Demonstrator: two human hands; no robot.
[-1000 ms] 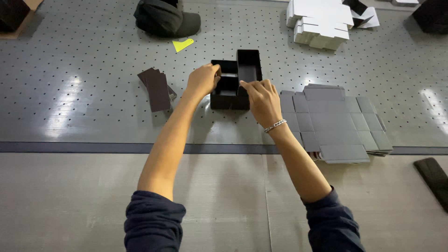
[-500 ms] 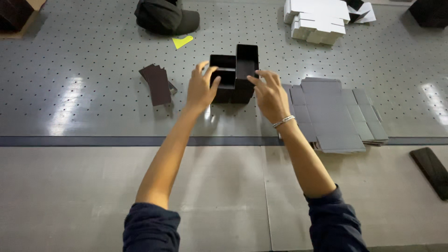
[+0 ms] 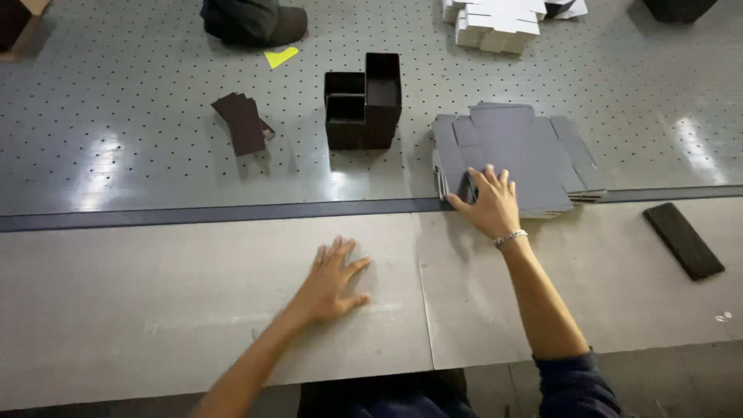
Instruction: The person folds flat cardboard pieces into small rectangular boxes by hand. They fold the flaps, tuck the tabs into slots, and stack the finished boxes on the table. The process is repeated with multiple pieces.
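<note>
**One divided box stands finished; the hand goes to the stack of flats**

Nearest the front edge of the bench, the left hand (image 3: pixel 329 280) lies flat and open on the bare grey board, fingers spread, holding nothing. A little further in, the right hand (image 3: pixel 489 203) rests on the near left corner of the stack of flat grey box blanks (image 3: pixel 526 151), its fingertips curled over the edge of the top sheets; whether it has actually pinched one free I cannot tell from here. A bead bracelet (image 3: pixel 509 238) sits on that wrist.

Beyond the dark seam strip (image 3: pixel 193 214) that crosses the bench lies the perforated grey cutting bed (image 3: pixel 116 101). On it, left of the stack and apart from both hands, a dark assembled box with inner dividers (image 3: pixel 364 99) stands upright. By my reckoning that one is done, and the thick stack says many remain.

Left of the box lies a small fan of dark card strips (image 3: pixel 244 121). At the right edge a black flat bar (image 3: pixel 683 240) lies alone. Along the far edge sit a yellow scrap (image 3: pixel 280 56), a dark bundle (image 3: pixel 251 19) and a pile of white folded cartons (image 3: pixel 495 27). Overhead light glares off the bed.
</note>
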